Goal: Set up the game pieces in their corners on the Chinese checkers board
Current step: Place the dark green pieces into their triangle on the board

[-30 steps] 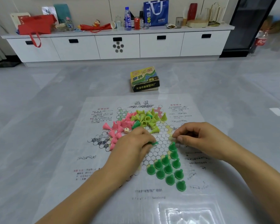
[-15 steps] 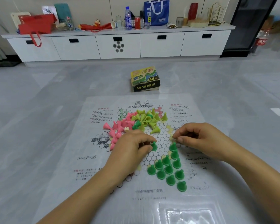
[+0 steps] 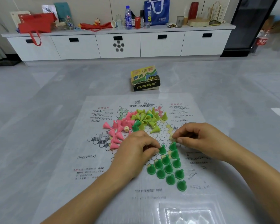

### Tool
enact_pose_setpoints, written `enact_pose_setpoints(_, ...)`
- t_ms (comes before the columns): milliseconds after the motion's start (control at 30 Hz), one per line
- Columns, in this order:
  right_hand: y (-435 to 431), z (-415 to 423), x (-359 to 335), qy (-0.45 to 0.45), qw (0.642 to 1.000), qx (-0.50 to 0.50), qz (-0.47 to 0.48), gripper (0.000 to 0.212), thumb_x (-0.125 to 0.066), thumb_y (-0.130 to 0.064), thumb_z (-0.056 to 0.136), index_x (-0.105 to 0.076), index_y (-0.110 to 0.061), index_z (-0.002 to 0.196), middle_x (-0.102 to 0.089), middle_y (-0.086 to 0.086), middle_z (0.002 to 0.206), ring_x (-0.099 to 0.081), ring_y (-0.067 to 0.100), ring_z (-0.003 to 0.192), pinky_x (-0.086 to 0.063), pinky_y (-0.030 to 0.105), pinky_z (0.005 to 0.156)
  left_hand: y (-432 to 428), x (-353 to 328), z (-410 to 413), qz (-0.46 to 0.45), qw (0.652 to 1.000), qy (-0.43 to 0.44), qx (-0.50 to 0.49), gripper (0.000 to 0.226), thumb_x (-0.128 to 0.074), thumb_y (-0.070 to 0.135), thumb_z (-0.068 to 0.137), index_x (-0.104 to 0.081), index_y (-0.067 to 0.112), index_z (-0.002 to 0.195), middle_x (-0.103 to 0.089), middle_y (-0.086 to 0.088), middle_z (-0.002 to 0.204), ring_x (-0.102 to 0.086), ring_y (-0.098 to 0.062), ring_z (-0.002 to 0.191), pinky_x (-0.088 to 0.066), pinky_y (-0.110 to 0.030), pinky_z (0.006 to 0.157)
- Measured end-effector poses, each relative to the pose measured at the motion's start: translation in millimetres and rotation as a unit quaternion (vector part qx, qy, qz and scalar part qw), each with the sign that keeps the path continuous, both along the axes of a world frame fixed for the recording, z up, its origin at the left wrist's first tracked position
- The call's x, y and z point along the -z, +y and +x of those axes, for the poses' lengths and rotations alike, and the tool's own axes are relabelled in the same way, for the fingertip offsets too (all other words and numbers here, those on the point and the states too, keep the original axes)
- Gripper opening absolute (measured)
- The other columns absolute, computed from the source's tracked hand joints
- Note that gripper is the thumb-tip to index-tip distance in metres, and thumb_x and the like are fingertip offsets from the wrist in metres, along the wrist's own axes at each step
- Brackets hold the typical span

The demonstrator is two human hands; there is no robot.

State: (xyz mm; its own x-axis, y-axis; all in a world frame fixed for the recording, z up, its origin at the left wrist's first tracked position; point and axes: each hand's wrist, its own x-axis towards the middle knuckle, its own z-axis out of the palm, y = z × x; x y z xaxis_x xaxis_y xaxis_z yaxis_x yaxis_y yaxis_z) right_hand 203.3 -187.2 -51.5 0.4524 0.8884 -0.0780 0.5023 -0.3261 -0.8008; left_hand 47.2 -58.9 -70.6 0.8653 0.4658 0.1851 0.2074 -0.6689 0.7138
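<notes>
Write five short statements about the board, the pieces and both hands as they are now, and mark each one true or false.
1. The standing green pieces in the near corner are upright. True.
2. The pink pieces are lined up in a corner. False: they lie in a loose heap, many tipped over.
3. The left hand pinches a dark green piece. True.
4. The game box sits on the board. False: it is on the floor beyond the board's far edge.
5. The right hand holds a pink piece. False: no pink piece shows in it; its curled fingers rest on the board beside the green group.
</notes>
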Motion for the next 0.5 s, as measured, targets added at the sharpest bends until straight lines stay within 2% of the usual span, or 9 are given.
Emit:
enact_pose_setpoints(133, -0.4, -0.1, -0.1, 0.004, 1.000, 0.000, 0.003, 0.014, -0.065, -0.018, 0.081, -0.067, -0.032, 0.081, -0.070, -0.010, 0.086, -0.064, 0.006, 0.083, -0.051, 0.021, 0.079, 0.3, 1.3, -0.6, 0.018, 1.000, 0.008, 0.018, 0.016, -0.064, 0.020, 0.082, -0.072, 0.023, 0.096, -0.050, 0.018, 0.081, -0.051, -0.009, 0.089, -0.043, -0.024, 0.079)
enact_pose_setpoints(267, -0.5, -0.3, -0.4, -0.002, 1.000, -0.005, 0.001, 0.014, -0.065, -0.019, 0.081, -0.067, -0.032, 0.081, -0.069, -0.012, 0.085, -0.063, 0.002, 0.080, -0.050, 0.018, 0.077, -0.1, 2.6, -0.8, 0.042, 0.999, -0.001, 0.028, 0.018, -0.063, 0.020, 0.082, -0.071, 0.024, 0.098, -0.050, 0.015, 0.080, -0.051, -0.009, 0.088, -0.043, -0.022, 0.077)
enact_pose_setpoints(400, -0.3, 0.2, 0.8, 0.002, 1.000, -0.002, 0.010, 0.015, -0.065, -0.017, 0.081, -0.067, -0.032, 0.079, -0.070, -0.011, 0.083, -0.063, 0.001, 0.078, -0.050, 0.017, 0.074, 0.0, 4.0, -0.8, 0.041, 0.999, -0.009, 0.032, 0.017, -0.064, 0.019, 0.082, -0.072, 0.024, 0.096, -0.048, 0.020, 0.078, -0.047, 0.000, 0.084, -0.039, -0.016, 0.074)
enact_pose_setpoints(500, 0.0, 0.1, 1.1, 0.003, 1.000, -0.004, 0.010, 0.015, -0.065, -0.017, 0.081, -0.068, -0.031, 0.080, -0.070, -0.011, 0.083, -0.063, 0.000, 0.077, -0.049, 0.014, 0.073, -0.1, 3.6, -1.0, 0.041, 0.999, -0.008, 0.032, 0.018, -0.063, 0.020, 0.082, -0.072, 0.025, 0.097, -0.048, 0.020, 0.079, -0.047, -0.001, 0.085, -0.038, -0.015, 0.074)
